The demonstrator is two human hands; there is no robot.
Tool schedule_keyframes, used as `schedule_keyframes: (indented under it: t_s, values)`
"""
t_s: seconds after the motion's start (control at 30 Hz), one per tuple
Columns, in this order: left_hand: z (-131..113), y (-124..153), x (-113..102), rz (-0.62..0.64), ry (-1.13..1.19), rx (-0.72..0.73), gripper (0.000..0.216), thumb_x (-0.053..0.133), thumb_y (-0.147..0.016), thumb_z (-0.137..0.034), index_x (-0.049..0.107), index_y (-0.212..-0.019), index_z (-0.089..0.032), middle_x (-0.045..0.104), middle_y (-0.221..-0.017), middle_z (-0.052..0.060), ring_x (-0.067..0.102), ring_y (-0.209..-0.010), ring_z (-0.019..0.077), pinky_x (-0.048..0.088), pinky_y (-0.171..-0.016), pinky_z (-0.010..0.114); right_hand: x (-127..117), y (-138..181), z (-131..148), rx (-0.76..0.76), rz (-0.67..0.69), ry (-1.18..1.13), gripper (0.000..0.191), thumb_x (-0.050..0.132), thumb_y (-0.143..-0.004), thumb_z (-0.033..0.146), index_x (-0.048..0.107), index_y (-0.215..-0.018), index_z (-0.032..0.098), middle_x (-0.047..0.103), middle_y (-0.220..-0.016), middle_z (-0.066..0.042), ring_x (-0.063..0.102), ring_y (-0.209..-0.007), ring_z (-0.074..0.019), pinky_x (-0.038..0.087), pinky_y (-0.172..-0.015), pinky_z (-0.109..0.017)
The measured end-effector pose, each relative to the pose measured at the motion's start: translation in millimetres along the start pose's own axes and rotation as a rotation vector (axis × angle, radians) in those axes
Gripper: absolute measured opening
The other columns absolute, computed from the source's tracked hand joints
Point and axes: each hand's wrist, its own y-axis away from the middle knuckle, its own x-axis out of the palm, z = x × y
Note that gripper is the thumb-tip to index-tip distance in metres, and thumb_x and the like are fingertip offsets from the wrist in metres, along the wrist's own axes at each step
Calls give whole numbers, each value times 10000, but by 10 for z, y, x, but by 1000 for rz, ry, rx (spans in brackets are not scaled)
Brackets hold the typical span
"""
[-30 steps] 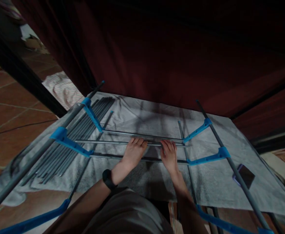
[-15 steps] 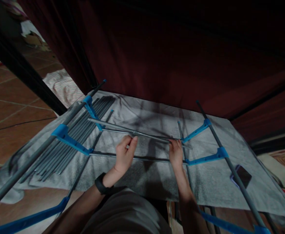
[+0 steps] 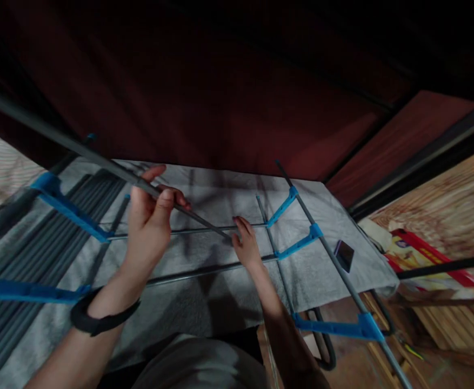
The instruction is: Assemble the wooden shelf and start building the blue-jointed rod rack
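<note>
A long grey metal tube [image 3: 94,156] slants from the upper left down toward the middle, over the blanket. My left hand [image 3: 149,221], with a dark band on its wrist, is closed round this tube between thumb and fingers. My right hand [image 3: 247,246] is by the tube's far lower end; its fingers stand apart from the thumb, and whether it touches the tube is unclear. Under both hands, two thin crossbars [image 3: 204,271] join the rack's side frames. Blue plastic brackets [image 3: 295,242] hold the right side's grey poles [image 3: 338,267].
Several loose grey tubes [image 3: 44,243] lie at left on the grey blanket [image 3: 220,192], below more blue brackets [image 3: 70,213]. A phone [image 3: 344,255] lies right of the rack. Behind hangs a dark red curtain [image 3: 220,108]; a red and yellow package [image 3: 423,259] is at far right.
My left hand has moved left and up, raising the tube's left end toward the camera. My right hand's fingers have loosened near the other end. The view has swung right.
</note>
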Motion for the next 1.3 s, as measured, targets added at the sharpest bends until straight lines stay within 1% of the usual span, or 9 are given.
schedule_keyframes:
  t_s: [0.17, 0.33, 0.43, 0.6, 0.7, 0.83, 0.97, 1.1, 1.3]
  values:
    - [-309, -407, 121, 51, 46, 107, 254, 712, -898, -332, 612, -1131, -325, 536, -799, -40, 498, -605, 111, 423, -545, 265, -431, 46, -435, 232, -191, -8, 441, 464, -864, 172, 663, -1255, 219, 667, -1239, -90, 588, -1206, -225, 442, -1096, -435]
    - [-191, -252, 188, 259, -282, 101, 370, 525, -993, -493, 683, -1169, -209, 506, -633, -19, 424, -530, 128, 333, -484, 267, -591, 172, -805, 351, -270, -69, 406, 500, -839, 244, 677, -1202, 209, 673, -1229, -92, 618, -1130, -227, 471, -1042, -445]
    - [-142, -109, 314, 350, -292, 16, 297, 592, -964, -426, 702, -1125, -202, 537, -648, -22, 482, -557, 134, 368, -509, 246, -588, 210, -981, 413, -335, -141, 390, 520, -810, 280, 686, -1148, 179, 690, -1182, -115, 637, -1066, -233, 490, -1003, -452]
    - [-381, -174, 652, 389, -143, -9, 209, 671, -901, -377, 716, -1001, -199, 641, -765, 21, 643, -761, 230, 493, -650, 288, -647, 164, -1119, 478, -411, -219, 396, 521, -767, 320, 678, -1094, 160, 705, -1055, -102, 644, -956, -219, 508, -966, -447]
    - [-386, -162, 708, 530, -348, 74, 243, 598, -940, -362, 695, -1125, -238, 691, -946, 48, 670, -936, 273, 536, -782, 342, -666, 163, -1131, 481, -413, -222, 416, 518, -762, 340, 669, -1103, 155, 693, -1035, -94, 635, -928, -205, 504, -975, -435]
    - [-29, 118, 579, 737, -782, 140, 407, 437, -995, -252, 576, -1376, -292, 684, -992, 56, 673, -933, 238, 527, -850, 341, -596, 211, -1166, 483, -400, -225, 408, 520, -767, 356, 662, -1105, 178, 694, -1031, -76, 625, -917, -199, 513, -949, -423]
    - [468, 458, 441, 837, -1082, 58, 517, 386, -952, -104, 529, -1424, -260, 684, -1013, 77, 677, -876, 223, 524, -825, 323, -513, 227, -1247, 519, -440, -241, 436, 523, -751, 363, 631, -1136, 187, 687, -1060, -92, 623, -939, -209, 521, -921, -410]
    - [861, 663, 401, 919, -1184, 15, 597, 392, -864, 2, 560, -1388, -228, 694, -1121, 101, 685, -954, 239, 527, -884, 358, -483, 179, -1311, 620, -489, -251, 535, 519, -725, 342, 561, -1231, 173, 644, -1155, -106, 605, -1006, -213, 504, -974, -430]
    - [1233, 734, 361, 900, -1202, -39, 601, 401, -848, 15, 567, -1386, -195, 699, -1132, 138, 683, -1026, 238, 517, -947, 370, -491, 18, -1290, 654, -515, -272, 596, 488, -769, 261, 452, -1347, 121, 535, -1383, -164, 536, -1203, -225, 443, -1066, -396]
